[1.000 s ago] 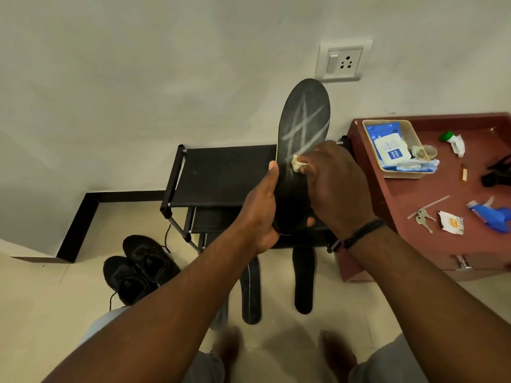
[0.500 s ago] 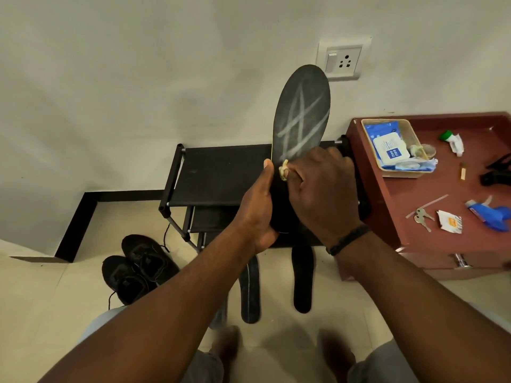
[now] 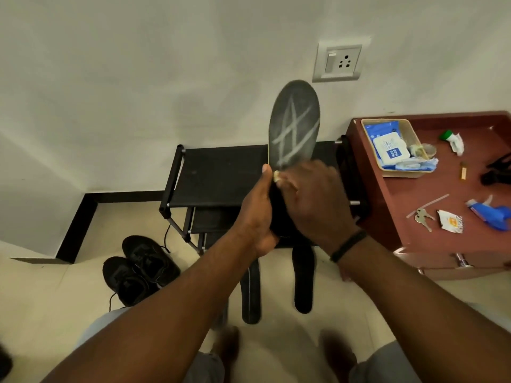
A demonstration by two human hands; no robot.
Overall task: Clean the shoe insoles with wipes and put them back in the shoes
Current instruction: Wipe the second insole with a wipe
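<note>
Up in front of the wall, the left hand (image 3: 258, 214) grips a dark insole (image 3: 294, 128) by its lower half, thumb straight along the insole's left edge and palm wrapped behind, so the insole stands nearly upright with its rounded toe end topmost and pale streaks crossing its grey face. Both forearms reach forward from the bottom of the view and meet at the insole. The right hand (image 3: 315, 200), a black band (image 3: 347, 246) at its wrist, lies across the insole's middle with knuckles toward the camera and fingers curled, pinching a small pale wipe (image 3: 276, 176) against the surface just beside the left thumb tip. Behind the hands stands a black shoe rack (image 3: 218, 172). Two more insoles (image 3: 302, 280) lie flat on the floor below it, side by side, and a pair of black shoes (image 3: 138, 268) sits on the floor near the rack's left legs. On the reddish counter (image 3: 414, 194) to the right, a basket (image 3: 414, 134) at its back-left corner holds a blue wipes pack (image 3: 388, 149); keys (image 3: 421, 217) and a blue spray bottle (image 3: 490, 214) lie nearer the front edge.
</note>
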